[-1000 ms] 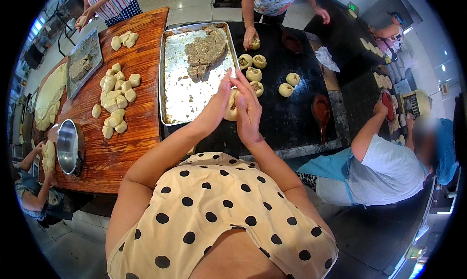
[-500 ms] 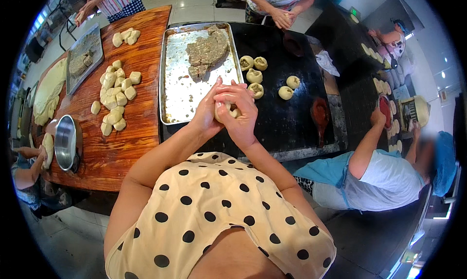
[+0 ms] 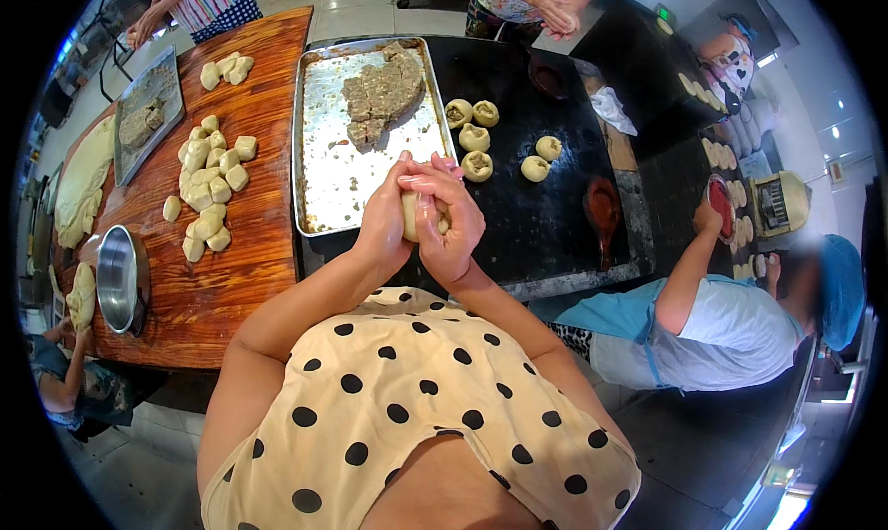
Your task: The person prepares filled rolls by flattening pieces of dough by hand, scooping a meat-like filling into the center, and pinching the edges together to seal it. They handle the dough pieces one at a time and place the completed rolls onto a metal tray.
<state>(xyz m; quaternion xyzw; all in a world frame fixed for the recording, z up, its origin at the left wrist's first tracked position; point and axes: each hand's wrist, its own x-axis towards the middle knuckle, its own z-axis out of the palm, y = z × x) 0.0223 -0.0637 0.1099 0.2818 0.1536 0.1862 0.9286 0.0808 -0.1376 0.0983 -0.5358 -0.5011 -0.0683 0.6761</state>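
Both my hands wrap round one ball of pale dough [image 3: 411,217], above the near right corner of a metal tray [image 3: 319,174]. My left hand [image 3: 382,214] cups it from the left. My right hand [image 3: 450,217] curls over it from the right, fingers meeting the left ones; much of the ball is hidden. On the tray lies a slab of brownish, crumbly filling [image 3: 387,95], partly cut into cubes. Right of the tray, several filled dough balls with gathered tops [image 3: 474,139] sit on a black work surface [image 3: 527,225].
On the wooden table [image 3: 264,243] at left lie several dough pieces [image 3: 208,174], a steel bowl [image 3: 120,276], a second tray of filling [image 3: 143,128] and a large dough sheet [image 3: 85,178]. A brown ladle [image 3: 603,217] rests at right. Co-workers stand left, right and across.
My hands turn slightly round the dough ball, the right fingers shifting over it. The view has moved a little. The co-worker at left now holds the dough hanging lower.
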